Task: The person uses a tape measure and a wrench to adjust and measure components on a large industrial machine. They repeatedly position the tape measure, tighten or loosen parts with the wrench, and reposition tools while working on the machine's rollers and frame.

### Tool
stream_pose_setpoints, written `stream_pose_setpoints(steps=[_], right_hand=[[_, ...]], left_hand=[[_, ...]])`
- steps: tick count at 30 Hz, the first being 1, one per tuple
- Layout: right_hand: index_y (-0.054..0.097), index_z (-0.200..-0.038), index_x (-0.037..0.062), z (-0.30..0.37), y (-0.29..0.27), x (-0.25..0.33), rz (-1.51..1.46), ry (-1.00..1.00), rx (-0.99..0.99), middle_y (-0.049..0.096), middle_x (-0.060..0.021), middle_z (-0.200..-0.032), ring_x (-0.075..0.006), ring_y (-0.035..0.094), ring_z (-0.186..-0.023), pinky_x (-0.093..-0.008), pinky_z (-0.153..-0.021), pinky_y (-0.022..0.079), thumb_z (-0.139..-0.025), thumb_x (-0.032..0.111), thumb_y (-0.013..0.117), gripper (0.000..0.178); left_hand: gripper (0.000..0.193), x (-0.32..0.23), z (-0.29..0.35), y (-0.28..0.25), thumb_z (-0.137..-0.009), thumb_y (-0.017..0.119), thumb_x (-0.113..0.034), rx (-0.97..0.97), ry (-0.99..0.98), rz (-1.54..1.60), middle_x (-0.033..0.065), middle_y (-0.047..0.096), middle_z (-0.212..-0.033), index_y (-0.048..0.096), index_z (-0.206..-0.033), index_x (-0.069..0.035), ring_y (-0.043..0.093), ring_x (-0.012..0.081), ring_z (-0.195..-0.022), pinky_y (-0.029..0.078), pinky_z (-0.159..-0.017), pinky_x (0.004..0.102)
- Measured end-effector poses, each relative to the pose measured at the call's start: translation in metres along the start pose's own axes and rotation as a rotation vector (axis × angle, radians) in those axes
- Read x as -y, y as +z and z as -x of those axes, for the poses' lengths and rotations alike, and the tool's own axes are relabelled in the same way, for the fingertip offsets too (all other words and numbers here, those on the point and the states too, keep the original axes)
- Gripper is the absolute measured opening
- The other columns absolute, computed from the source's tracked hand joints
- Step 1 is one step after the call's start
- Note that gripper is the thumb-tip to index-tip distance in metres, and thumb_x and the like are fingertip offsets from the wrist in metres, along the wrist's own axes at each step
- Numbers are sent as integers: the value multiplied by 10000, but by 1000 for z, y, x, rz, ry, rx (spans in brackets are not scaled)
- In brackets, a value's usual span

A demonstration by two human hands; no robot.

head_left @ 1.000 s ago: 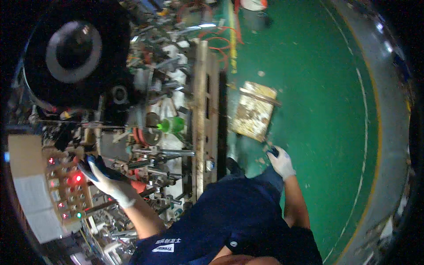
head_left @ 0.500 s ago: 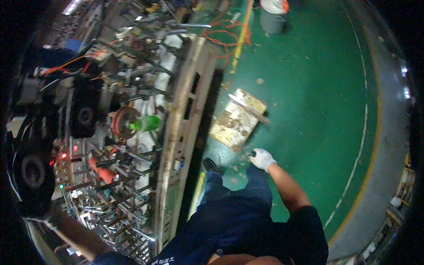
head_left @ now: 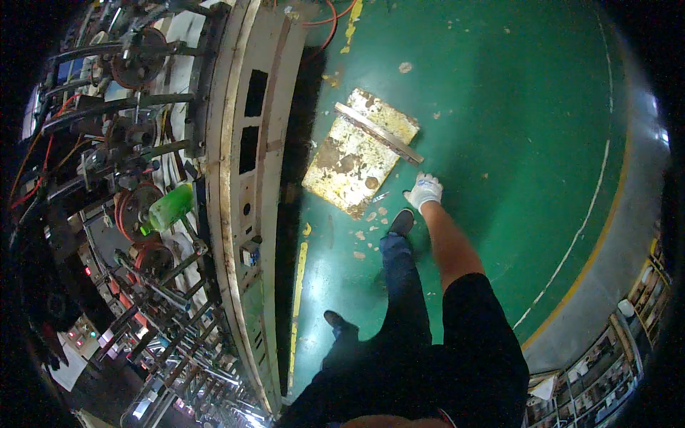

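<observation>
My right hand [head_left: 426, 190], in a white glove, hangs over the floor with nothing visible in it. Its fingers are loosely stretched and the thumb stands apart. Nearest to it is the end of a long narrow bar [head_left: 378, 133], which lies across a worn, rust-patched yellowish-white board [head_left: 341, 157]. Between hand and bar there appears to be a small gap. My left hand is out of the picture.
A long machine fills the left, with a pale metal side beam [head_left: 232, 164], rods and wheels. A green bottle [head_left: 171, 207] rests among its parts. An orange hose [head_left: 332, 27] curls at the top. Shelving [head_left: 606, 364] stands at lower right. My shoe [head_left: 402, 222] is near the board.
My body has stepped forward along the machine, and the view has shifted with it. The right hand has moved up close to the bar. My left arm has left the picture.
</observation>
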State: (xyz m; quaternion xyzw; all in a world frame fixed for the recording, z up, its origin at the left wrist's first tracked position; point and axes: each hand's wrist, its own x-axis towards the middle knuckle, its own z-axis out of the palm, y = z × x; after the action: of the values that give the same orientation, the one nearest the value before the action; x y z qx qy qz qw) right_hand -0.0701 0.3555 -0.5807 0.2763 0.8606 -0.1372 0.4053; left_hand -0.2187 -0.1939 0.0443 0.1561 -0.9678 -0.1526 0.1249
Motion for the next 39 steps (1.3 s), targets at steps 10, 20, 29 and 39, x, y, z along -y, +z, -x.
stream_pose_setpoints(steps=[10,20,29,39], right_hand=[[453,-1480,124,-147,26,45,57,147,-37,558,-112,-1448,-314,506,-1363,-464,-1100,445,-769,561,831,917],[642,-1263,134,-121,17,48,-252,-150,18,736,-140,-1196,-347,702,-1106,-422,-949,564,-750,471,834,644],[674,-1209,110,12,32,43,-525,117,3,723,-192,-1177,-381,678,-1131,-467,-971,545,-775,461,750,564],[693,-1171,108,259,81,-146,-401,312,161,733,-164,-1156,-377,708,-1052,-448,-891,580,-772,403,729,498]], left_hand=[[534,15,19,41,-1038,520,-311,77,-222,-81,174,529,-1398,418,-1457,5,530,283,-1247,405,-1078,404],[493,9,16,26,-1057,489,-339,98,-235,-70,161,578,-1334,475,-1412,3,572,270,-1181,445,-1029,388],[476,-28,0,3,-1074,461,-364,97,-79,106,149,623,-1278,527,-1371,2,609,259,-1121,480,-985,374],[481,-92,-39,-96,-1093,430,-392,26,154,561,136,672,-1214,584,-1326,1,650,246,-1054,519,-937,358]])
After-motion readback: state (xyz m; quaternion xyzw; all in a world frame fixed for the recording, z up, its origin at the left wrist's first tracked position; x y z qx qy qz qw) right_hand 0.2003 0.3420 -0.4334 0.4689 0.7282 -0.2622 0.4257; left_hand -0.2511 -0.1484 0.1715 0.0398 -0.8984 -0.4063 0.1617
